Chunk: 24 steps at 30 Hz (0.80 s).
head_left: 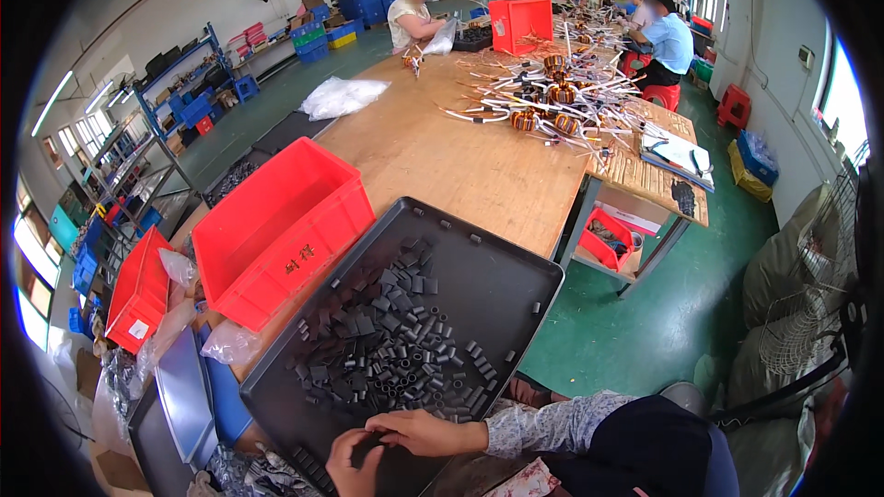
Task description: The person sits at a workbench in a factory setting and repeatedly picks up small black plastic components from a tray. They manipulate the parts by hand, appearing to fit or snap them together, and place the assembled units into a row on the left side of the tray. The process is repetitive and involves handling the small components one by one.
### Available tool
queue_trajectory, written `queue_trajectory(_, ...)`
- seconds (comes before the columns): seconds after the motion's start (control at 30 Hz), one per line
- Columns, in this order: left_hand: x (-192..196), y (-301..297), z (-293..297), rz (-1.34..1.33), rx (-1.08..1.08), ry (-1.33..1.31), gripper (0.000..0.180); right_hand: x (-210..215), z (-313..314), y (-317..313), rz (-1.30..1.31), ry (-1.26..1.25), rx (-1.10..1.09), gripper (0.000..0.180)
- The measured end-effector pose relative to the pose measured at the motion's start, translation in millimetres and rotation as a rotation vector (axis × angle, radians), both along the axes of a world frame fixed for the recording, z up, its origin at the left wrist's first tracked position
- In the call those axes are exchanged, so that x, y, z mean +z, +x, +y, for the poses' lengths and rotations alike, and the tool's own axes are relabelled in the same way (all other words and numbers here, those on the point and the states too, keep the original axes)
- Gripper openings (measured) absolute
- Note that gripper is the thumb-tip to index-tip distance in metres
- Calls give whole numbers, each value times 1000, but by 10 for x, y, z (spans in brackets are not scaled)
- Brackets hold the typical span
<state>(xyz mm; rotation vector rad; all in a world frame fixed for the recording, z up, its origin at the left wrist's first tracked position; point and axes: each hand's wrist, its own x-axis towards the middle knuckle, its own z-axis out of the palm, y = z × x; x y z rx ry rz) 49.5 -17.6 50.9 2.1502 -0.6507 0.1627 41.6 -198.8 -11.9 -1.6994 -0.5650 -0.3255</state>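
Your two hands sit at the near edge of the black tray (516, 269), low in the view. The left hand (354, 460) is curled over something dark, probably one of the small black ferrite sleeves (391, 336), though you cannot tell for sure what sits inside the grip. The right hand (419, 431) lies flat across it, fingers stretched toward the left hand, palm down; whether it pinches a piece is hidden.

Progress, as a judgement: early. The loose heap of sleeves just beyond your hands is big and unsorted, and only a short row of pieces near the left hand looks lined up, blurry though. Most is left.

The sleeves are short tubes; in the heap their long axes point every way, some lying, some on end. The tray's long axis runs away from you, up and right.

The red bin (276, 230) sits beyond and left of the hands on the wooden surface (460, 156).
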Motion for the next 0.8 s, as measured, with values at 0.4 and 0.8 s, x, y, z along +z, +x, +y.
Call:
queue_trajectory(0.4,-173,-64,-12,467,16,-327,6,70,-348,-26,-150,-671,-182,41)
queue_trajectory(0.8,-271,-151,-177,-39,-198,201,23,9,-337,5,-90,-611,-290,29)
